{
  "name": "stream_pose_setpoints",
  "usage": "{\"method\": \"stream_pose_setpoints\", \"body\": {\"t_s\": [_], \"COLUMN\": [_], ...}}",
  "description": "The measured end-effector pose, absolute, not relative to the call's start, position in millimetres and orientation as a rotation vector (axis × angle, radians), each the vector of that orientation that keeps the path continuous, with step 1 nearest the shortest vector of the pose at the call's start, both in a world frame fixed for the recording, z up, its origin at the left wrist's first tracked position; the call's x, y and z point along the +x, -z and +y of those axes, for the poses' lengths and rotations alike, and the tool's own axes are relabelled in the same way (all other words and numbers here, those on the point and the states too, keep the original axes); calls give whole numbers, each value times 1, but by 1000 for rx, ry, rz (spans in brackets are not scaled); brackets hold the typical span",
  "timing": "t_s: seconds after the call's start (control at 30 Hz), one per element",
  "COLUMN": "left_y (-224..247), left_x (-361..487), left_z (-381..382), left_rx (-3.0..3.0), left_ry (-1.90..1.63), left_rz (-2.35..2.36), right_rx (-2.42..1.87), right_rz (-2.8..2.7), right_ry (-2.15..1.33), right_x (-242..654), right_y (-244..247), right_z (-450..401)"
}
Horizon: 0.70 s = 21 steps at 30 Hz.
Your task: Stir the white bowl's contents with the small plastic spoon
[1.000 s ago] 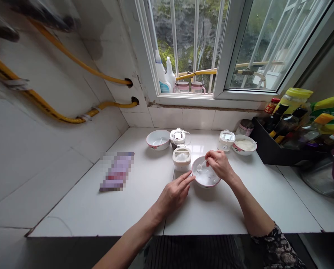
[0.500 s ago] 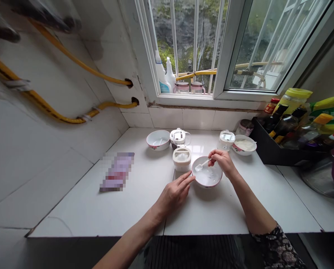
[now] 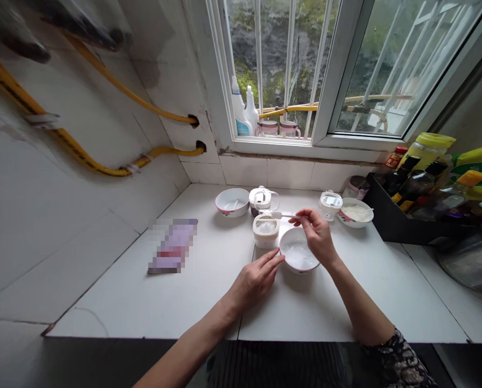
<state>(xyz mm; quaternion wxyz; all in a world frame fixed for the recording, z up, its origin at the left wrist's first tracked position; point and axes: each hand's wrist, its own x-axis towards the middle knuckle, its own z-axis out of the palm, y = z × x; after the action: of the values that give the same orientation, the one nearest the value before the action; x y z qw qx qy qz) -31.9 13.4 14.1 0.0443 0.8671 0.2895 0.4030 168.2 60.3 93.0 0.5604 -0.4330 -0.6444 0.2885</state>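
Observation:
Between the thumb and fingers of my right hand (image 3: 315, 237) is the handle of a small white spoon (image 3: 284, 215). Its scoop end points left, over the back of an open seasoning jar (image 3: 266, 231) with white contents. My left hand (image 3: 259, 277) rests its outstretched fingertips against the left rim of a white bowl (image 3: 299, 252), whose inside looks wet or lightly coated. The jar stands just left of this bowl. Behind it is a second seasoning jar (image 3: 260, 198) with dark contents and a clear lid.
Left at the back sits another bowl (image 3: 231, 202) with a spoon inside. A lidded jar (image 3: 330, 205) and a bowl of white powder (image 3: 356, 213) are at the back right, beside a black box (image 3: 410, 231) of bottles. A blurred purple packet (image 3: 174, 245) lies left.
My right hand has lifted the spoon out of the bowl and moved it back and left, above the jar. My left hand stays at the bowl's rim. The view has shifted slightly.

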Motion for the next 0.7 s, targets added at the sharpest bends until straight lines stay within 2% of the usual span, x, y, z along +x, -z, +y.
{"method": "stream_pose_setpoints", "body": {"t_s": [0.13, 0.2, 0.7], "left_y": [-14, -14, -15], "left_x": [-32, -32, -31], "left_z": [13, 13, 14], "left_rx": [2653, 2651, 2658], "left_ry": [-1230, -1233, -1259], "left_rz": [904, 908, 892], "right_rx": [-935, -889, -992], "right_rz": [-1944, -2013, -2348], "right_ry": [-149, 2, 300], "right_x": [163, 164, 151], "right_y": [-91, -90, -97], "right_z": [56, 56, 77]}}
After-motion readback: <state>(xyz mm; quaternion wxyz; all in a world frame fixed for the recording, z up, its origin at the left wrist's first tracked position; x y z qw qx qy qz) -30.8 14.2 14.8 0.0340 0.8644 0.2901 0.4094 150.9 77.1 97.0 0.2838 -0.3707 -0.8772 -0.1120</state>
